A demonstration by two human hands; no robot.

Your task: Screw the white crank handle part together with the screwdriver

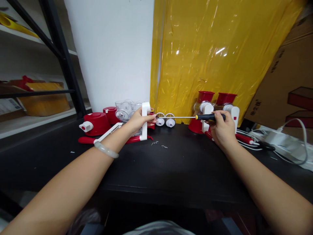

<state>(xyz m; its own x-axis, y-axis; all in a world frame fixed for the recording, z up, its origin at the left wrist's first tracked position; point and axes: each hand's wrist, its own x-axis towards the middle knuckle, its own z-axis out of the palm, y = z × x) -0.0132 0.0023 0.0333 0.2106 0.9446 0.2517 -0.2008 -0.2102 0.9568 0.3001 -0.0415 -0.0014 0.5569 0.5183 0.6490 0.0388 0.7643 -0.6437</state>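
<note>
My left hand is closed round a white crank piece, held upright above the table, with a red handle extending left from its lower end. A screwdriver with a black and yellow grip is in my right hand. Its long metal shaft lies level and points left, the tip reaching the fingertips of my left hand. Whether the tip touches a screw is too small to tell. Several small screws lie on the black table below the shaft. Two round clear and white parts stand behind it.
Red bases and clear plastic parts stand at the left back. Two red and white assembled devices are at the right back, beside white cables and a power strip. A shelf rack rises at the left.
</note>
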